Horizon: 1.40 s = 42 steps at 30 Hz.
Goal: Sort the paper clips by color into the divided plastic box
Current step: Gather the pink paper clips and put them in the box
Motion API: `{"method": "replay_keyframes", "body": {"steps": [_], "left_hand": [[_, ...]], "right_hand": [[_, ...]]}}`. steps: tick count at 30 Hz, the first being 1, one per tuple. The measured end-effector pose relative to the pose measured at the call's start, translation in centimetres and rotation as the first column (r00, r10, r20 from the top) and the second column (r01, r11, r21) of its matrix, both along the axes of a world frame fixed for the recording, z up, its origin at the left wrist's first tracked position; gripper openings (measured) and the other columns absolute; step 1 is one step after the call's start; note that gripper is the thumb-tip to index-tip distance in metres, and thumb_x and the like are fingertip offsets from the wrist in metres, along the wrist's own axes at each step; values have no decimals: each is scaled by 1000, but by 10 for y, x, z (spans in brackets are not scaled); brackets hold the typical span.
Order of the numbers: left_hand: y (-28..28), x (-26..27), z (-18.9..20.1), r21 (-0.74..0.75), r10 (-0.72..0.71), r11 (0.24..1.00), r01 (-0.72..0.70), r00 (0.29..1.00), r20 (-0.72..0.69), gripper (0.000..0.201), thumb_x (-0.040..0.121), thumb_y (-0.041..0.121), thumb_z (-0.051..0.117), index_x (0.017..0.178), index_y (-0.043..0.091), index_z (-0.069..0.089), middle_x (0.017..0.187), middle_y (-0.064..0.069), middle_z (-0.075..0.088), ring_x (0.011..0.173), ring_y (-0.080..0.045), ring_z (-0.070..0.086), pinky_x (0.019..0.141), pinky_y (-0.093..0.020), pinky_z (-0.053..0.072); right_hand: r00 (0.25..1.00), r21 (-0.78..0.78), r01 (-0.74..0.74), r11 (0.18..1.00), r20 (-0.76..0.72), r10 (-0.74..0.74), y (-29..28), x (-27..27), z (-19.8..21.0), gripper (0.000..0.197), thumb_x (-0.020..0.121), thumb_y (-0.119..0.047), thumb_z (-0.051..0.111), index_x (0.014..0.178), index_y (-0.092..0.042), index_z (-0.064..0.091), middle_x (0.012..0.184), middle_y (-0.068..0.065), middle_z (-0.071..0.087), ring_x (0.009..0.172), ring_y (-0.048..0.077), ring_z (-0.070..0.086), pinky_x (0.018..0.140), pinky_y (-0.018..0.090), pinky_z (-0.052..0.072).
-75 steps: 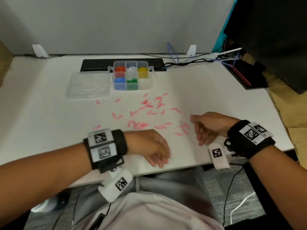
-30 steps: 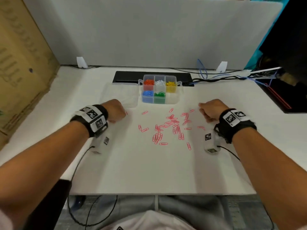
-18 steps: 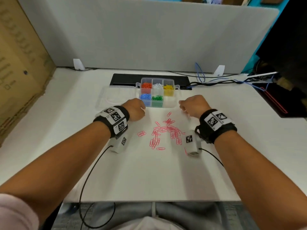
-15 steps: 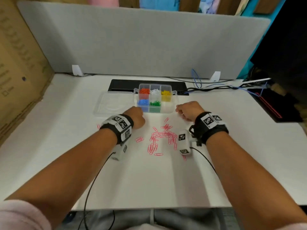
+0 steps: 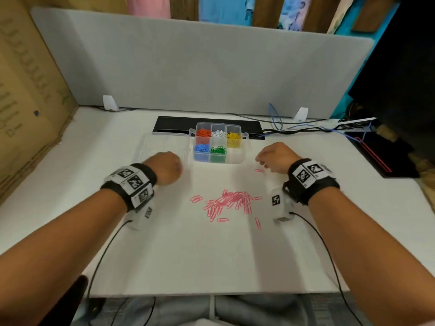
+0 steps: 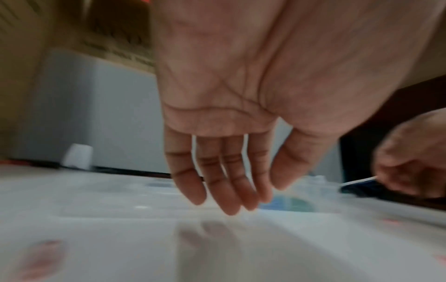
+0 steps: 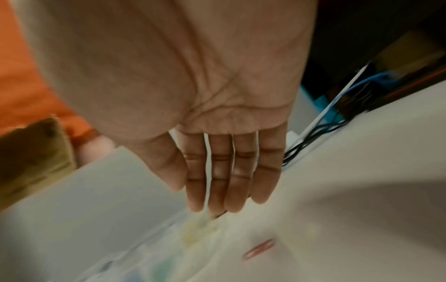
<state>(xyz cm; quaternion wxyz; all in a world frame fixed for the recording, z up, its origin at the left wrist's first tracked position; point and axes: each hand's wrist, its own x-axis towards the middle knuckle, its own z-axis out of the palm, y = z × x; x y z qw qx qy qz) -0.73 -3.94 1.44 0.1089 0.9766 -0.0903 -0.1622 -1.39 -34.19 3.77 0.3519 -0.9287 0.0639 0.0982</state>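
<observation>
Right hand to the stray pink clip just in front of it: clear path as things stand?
Probably yes. The right hand hovers open and empty, fingers straight, and the stray pink clip lies flat on bare table just under its fingers. Nothing sits between them; the divided box is off to its left.

pink clips point(image 5: 229, 201) before divided box point(image 5: 218, 143)

We count one divided plastic box point(image 5: 219, 147) with six compartments: five hold clips, in orange, white, yellow, blue and green, one colour each. We see one clear lid point(image 5: 162, 147), two hands and two wrist bands. The pink paper clips point(image 5: 229, 201) on the table are too many to count exactly.
</observation>
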Motion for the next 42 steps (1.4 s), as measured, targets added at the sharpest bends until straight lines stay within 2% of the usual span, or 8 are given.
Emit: {"method": "replay_keyframes", "body": {"steps": [9,13,18,21,24,33,37,42], "left_hand": [[16,-1,-13,99,202,977,-191,972,-121,15,90,23,47,97,11,52,108,-11,60,91,-25,55,80,-31,46],[-33,-18,-15,-221,66,968,-119,970,-234,21,96,23,52,106,9,62,110,-9,61,95,-21,56,89,-34,48],[-10,-20,24,-535,129,801,-268,950,-284,18,97,9,50,101,14,67,93,-4,63,79,-13,59,65,-24,51],[50,-15,34,-419,321,827,-375,927,-195,14,99,11,49,96,12,63,89,-5,63,72,-16,59,49,-21,49],[88,-22,19,-159,422,871,-464,874,-241,14,96,10,50,89,5,61,80,-12,63,66,-25,59,60,-29,51],[-25,-41,-6,-255,68,959,-122,975,-211,29,98,17,50,116,0,66,118,-14,65,109,-30,62,85,-30,48],[-51,-49,2,-407,-14,906,-116,953,-303,22,94,19,59,115,15,64,115,-12,64,93,-21,59,75,-30,51],[-9,-58,5,-120,51,989,-88,958,-282,62,71,41,83,121,25,52,102,4,65,80,-14,65,74,-29,57]], "right_hand": [[999,-123,14,992,-42,-19,26,-4,-44,25,94,-16,51,101,-3,71,107,12,70,101,28,65,90,32,52],[978,-113,-194,974,-104,183,74,-23,-38,24,93,-18,55,99,-4,73,103,9,72,98,25,65,90,35,53],[984,64,-172,983,-27,174,50,-40,-3,20,98,-16,55,105,-11,73,93,-4,66,87,13,60,83,28,46],[999,63,13,998,-45,-10,2,-42,1,21,98,-19,56,99,-5,72,89,5,70,82,20,62,81,34,50],[958,-67,105,992,-261,-119,-28,-42,-16,27,97,-22,54,82,-4,67,77,15,65,68,27,59,69,36,53],[957,69,19,997,-290,2,56,-42,-42,28,96,-23,58,76,-5,61,63,11,62,50,25,59,60,37,55],[977,209,20,978,-213,26,59,-52,-23,20,97,-19,57,85,-5,61,71,11,60,59,23,56,58,33,51],[953,58,38,998,-303,-19,-4,-90,-10,31,84,-30,77,90,-2,66,76,15,71,65,26,64,74,47,62]]}}
